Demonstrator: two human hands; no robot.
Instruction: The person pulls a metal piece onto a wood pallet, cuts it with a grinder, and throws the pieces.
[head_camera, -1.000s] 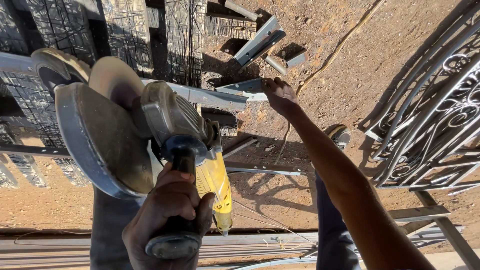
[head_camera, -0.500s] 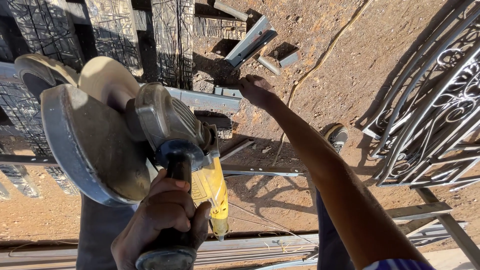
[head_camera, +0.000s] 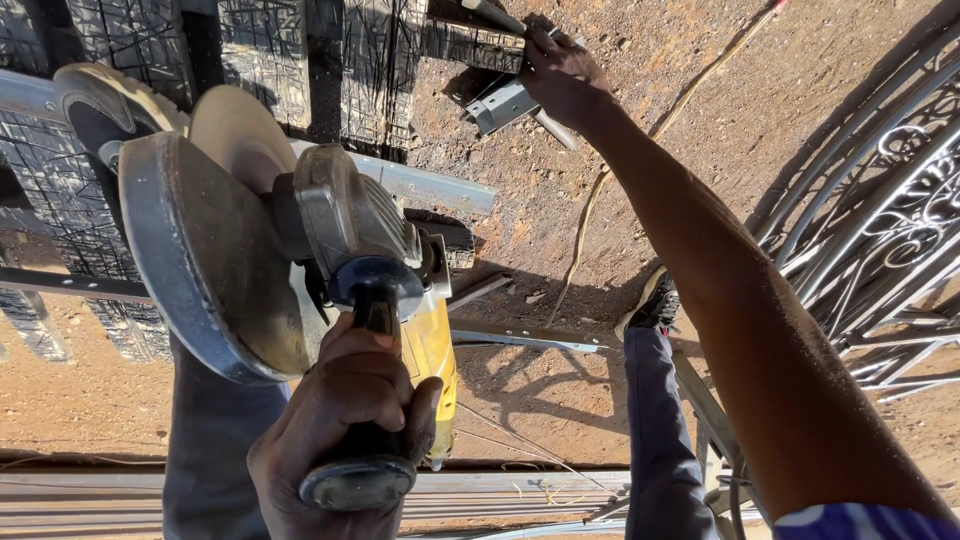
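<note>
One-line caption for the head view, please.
Left hand grips an angle grinder by its handle while the right hand reaches a metal bracket on the dirt ground.

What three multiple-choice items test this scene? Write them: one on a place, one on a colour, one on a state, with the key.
1. Where is the right hand?
A. On the grinder's disc
B. On the metal angle piece lying on the dirt ground
C. On the scrolled ironwork

2. What colour is the angle grinder body below its side handle?
A. Yellow
B. Red
C. Green

3. What state is the left hand in?
A. Open and empty
B. Closed round the grinder's black side handle
C. Flat on the ground

Key: 1 B, its fingers curl over the piece at the far end of the outstretched arm. 2 A, the casing beside the fingers is yellow. 3 B, the fingers wrap the handle and hold the tool up.
</note>
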